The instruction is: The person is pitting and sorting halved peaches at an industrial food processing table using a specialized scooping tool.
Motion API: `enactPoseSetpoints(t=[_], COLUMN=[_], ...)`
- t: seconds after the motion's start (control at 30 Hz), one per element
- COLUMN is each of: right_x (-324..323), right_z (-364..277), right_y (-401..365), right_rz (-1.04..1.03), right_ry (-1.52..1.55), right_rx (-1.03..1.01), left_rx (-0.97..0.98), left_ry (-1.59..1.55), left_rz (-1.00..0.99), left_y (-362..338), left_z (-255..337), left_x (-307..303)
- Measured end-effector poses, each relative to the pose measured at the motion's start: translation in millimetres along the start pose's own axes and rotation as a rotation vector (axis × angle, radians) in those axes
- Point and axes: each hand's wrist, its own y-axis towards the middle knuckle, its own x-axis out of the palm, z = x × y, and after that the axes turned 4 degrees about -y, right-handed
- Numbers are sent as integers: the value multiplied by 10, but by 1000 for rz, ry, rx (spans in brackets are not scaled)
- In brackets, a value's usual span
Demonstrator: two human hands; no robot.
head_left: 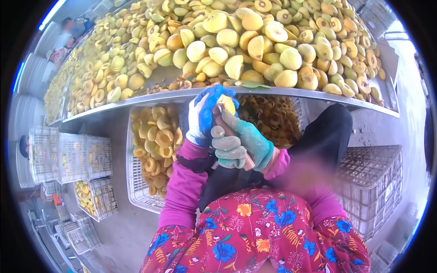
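Observation:
My left hand (204, 113), in a blue-and-white glove, is closed around a yellow peach half (227, 104) just below the metal table edge. Wrapped round the wooden handle of a small pitting tool (248, 162) is my right hand (241, 144), in a green-and-grey glove. The tool's metal tip meets the fruit between the two hands; its exact shape is mostly hidden. Beyond them, a large heap of cut peaches (227, 38), many with stones still in, covers the metal table (182, 93).
Hollowed peach halves fill a white crate (132, 182) at lower left. A pile of brown stones and scraps (271, 118) lies under the table edge. Stacked crates (73, 157) stand left, a grey crate (368, 182) right. Another person (66, 38) is at far left.

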Motion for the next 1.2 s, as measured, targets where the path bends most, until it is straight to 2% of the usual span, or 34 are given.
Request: enactPoseSetpoints(t=[0.03, 0.1, 0.13, 0.17, 0.23, 0.3, 0.33, 0.37, 0.43, 0.5, 0.53, 0.57, 0.63, 0.67, 0.7, 0.73, 0.77, 0.8, 0.83, 0.87, 0.9, 0.93, 0.97, 1.0, 1.03, 1.07, 1.1, 1.17, 1.2], right_x=[4, 64, 158, 153, -196, -879, -916, -797, -375, -130, -10, 42, 63, 109, 129, 55, 45, 43, 43, 131, 88, 2, -33, -54, -58, -11, 47, 204, 231], right_z=[23, 105, 65, 6, -95, -53, -26, -51, -104, -160, -186, -218, -266, -345, -399, -453, -476, -476, -464, -450, -433, -411, -398, -385, -360, -346, -352, -392, -431], right_y=[2, -47, -187, -338, -460, -452, -422, -362, -215, -146, -146, -157, -130, -68, -1, 96, 172, 231, 256, 232, 223, 242, 259, 276, 280, 273, 247, 184, 182], right_rz=[-11, -275, -354, -340, 90, 714, 542, 547, 522, 536, 620, 695, 708, 723, 739, 813, 814, 823, 826, 851, 863, 889, 915, 914, 925, 929, 933, 1018, 990], right_ry=[-3, 111, 35, 85, 390, 452, 473, 465, 38, -84, -497, -914, -880, -1022, -1164, -1392, -1388, -1563, -1743, -1732, -1738, -1770, -1802, -1802, -1623, -1447, -1450, -1600, -1669], right_rx=[8, -10, -47, -120, -328, -234, -145, -147, -171, -186, -312, -434, -452, -566, -670, -764, -759, -885, -1011, -910, -911, -969, -1027, -1027, -1003, -977, -980, -1183, -1141], left_rx=[-16, 453, 407, 360, 195, 392, 314, 235, 209, 342, 168, -11, -3, -31, -12, 9, 30, 503, 499, 499, 499, 748, 747, 843, 941, 738, 740, 666, 548], left_ry=[-169, 599, 551, 504, 1339, 1818, 1577, 1335, 1502, 1717, 1689, 951, 564, 152, 19, -42, -106, 555, 546, 576, 607, 944, 942, 1066, 1186, 850, 846, 817, 640], left_rz=[-6, 272, 282, 290, 605, 670, 605, 538, 550, 203, 85, 119, -40, -200, -256, -222, -195, -153, -153, -90, -26, -76, -83, -45, -15, 63, 59, 89, 133], left_y=[-7, -81, -208, -340, -285, -77, 123, 383, 990, 1583, 1645, 1462, 1405, 1247, 995, 822, 704, 616, 526, 447, 404, 425, 429, 432, 436, 368, 353, 325, 302], left_z=[-60, -146, -40, 176, 466, 720, 870, 928, 800, 640, 763, 937, 927, 897, 873, 802, 702, 516, 409, 348, 308, 297, 265, 239, 215, 211, 196, 178, 136], left_x=[-36, -182, -289, -443, -1038, -845, -608, -375, -195, -544, -543, -511, -728, -705, -545, -438, -341, -283, -225, -137, -83, -145, -155, -158, -136, -5, 12, 30, 78])
